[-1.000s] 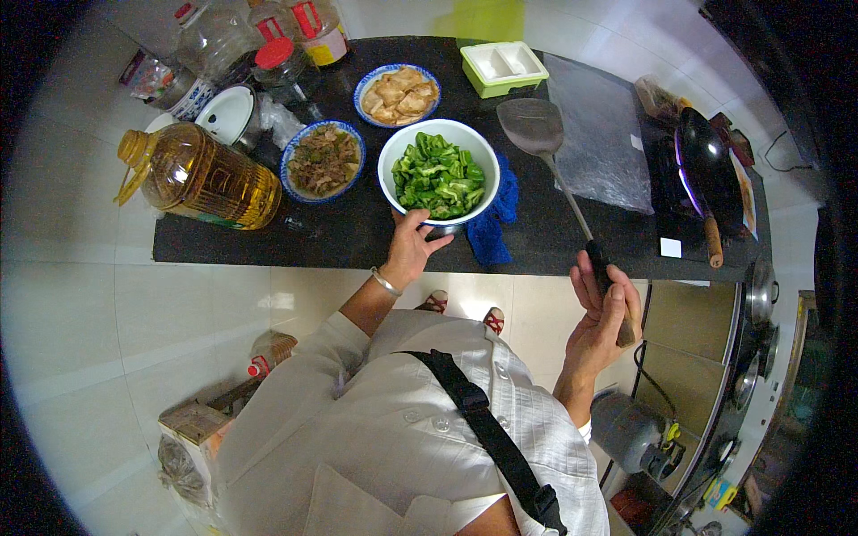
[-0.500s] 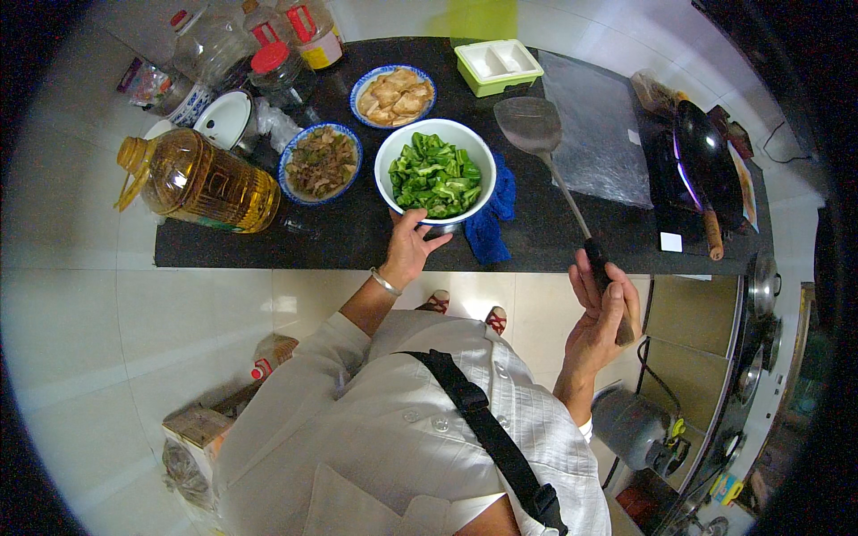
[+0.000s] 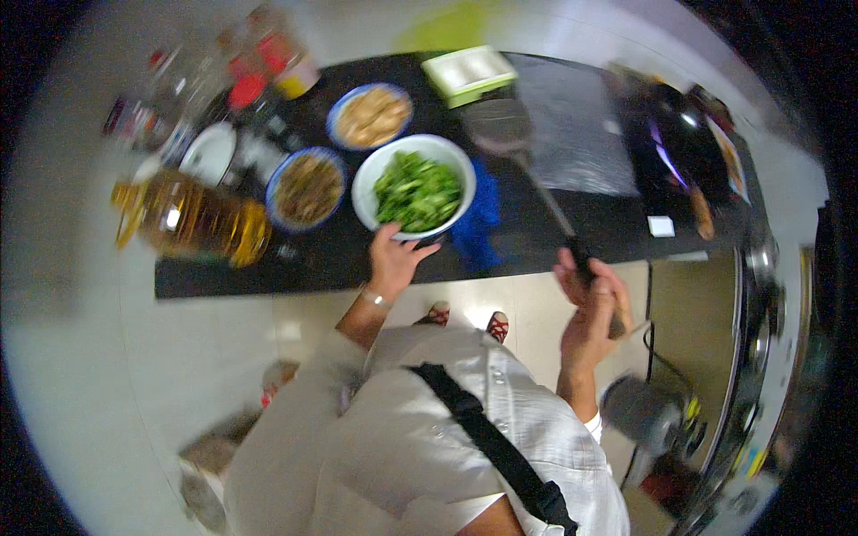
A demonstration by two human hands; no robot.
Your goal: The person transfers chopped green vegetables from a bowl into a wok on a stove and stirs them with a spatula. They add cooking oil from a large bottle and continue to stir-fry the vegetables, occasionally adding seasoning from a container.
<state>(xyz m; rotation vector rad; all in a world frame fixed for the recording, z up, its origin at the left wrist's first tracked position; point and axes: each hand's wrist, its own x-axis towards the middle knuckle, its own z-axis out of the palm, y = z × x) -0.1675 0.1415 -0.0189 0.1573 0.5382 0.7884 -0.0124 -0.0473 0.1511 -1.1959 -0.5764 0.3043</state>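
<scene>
My left hand (image 3: 396, 265) is at the near side of a white enamel bowl (image 3: 362, 190) of cut green peppers (image 3: 418, 189), gripping its blue rim, with some fingers spread below it. In my right hand (image 3: 592, 299) is the black handle of a metal wok spatula (image 3: 497, 123), its broad blade raised toward the far side of the counter. Left of the bowl stands a plate of browned meat pieces (image 3: 307, 188). Behind it, another blue-rimmed plate holds pale brown slices (image 3: 370, 116). A blue cloth (image 3: 476, 219) lies partly behind the bowl's right side.
On the dark counter (image 3: 357, 279), a big oil bottle (image 3: 192, 217) and several jars crowd the left. A green-white two-part tray (image 3: 468, 75) and a plastic sheet (image 3: 576, 134) lie at the back. A black wok (image 3: 684, 134) sits over a purple-blue flame at right. Below stands a gas cylinder (image 3: 639, 413).
The view has turned and blurred, so the counter appears tilted and shifted left. Both hands keep their holds. The bowl stays in nearly the same place among the plates.
</scene>
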